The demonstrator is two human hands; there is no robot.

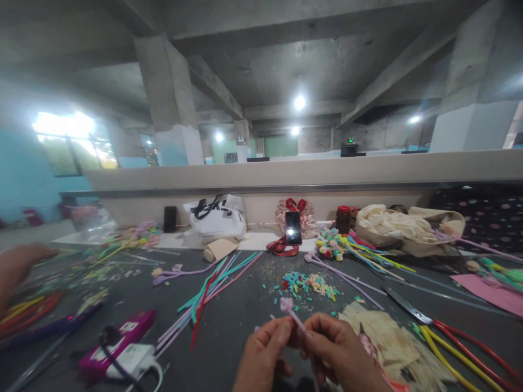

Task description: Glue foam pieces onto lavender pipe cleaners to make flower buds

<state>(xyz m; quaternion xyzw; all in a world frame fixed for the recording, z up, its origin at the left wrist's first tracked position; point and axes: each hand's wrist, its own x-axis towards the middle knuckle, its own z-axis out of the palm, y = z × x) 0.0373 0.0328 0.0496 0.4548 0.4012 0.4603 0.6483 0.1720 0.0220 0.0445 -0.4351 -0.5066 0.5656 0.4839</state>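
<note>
At the front centre, my left hand (263,351) and my right hand (339,348) are close together with fingers pinched. Between them they hold a pale purple stem with a small flower-like head (286,305) at its top end, tilted up and to the left. My right thumb and fingers grip the stem below the head. The left fingertips close on it from the other side, partly hiding it. Just beyond the hands lies a heap of small coloured cut pieces (304,286). A crumpled beige cloth (392,343) lies beside my right hand.
Scissors (420,316) lie at right. Coloured strips (216,288) and a magenta power strip (118,343) lie at left. Another person's hand (24,267) is at the left edge. A phone (293,227), white bag (218,218) and finished-looking flower stems (343,247) stand or lie along the back.
</note>
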